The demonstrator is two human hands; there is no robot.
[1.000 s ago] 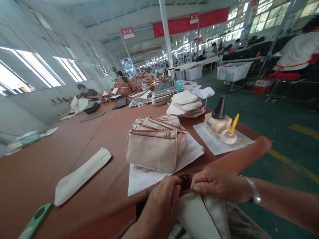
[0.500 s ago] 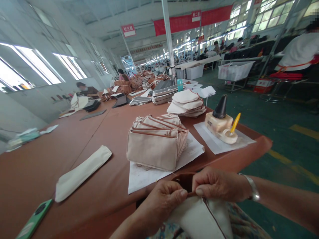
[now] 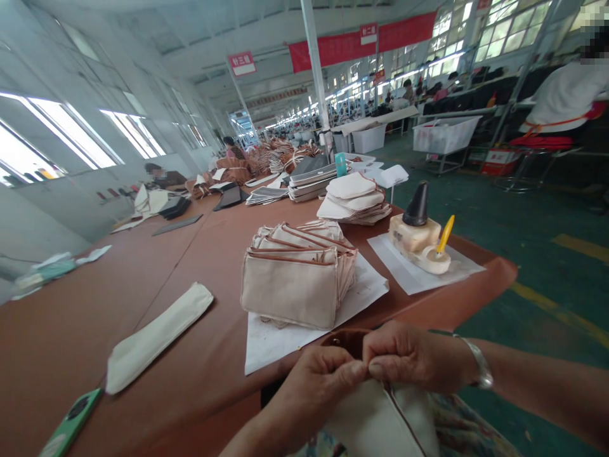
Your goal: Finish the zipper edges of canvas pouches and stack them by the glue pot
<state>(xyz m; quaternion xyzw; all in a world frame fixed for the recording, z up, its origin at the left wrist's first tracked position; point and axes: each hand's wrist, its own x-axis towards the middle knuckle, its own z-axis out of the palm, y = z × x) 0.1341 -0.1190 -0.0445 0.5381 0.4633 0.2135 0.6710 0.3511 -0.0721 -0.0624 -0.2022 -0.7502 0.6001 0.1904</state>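
1. Bench [image 3: 204, 254]: the cream bag [image 3: 380, 416] is just off its near edge, above the lap.
2. Bag: probably light, soft and floppy, liable to sag.
3. Left hand [image 3: 318, 381], right hand [image 3: 419, 355]: both pinch its brown rim [image 3: 349, 339], likely the firmest grip.

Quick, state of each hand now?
Left hand: closed, pinching the cream piece's brown edge.
Right hand: closed, pinching that same edge.
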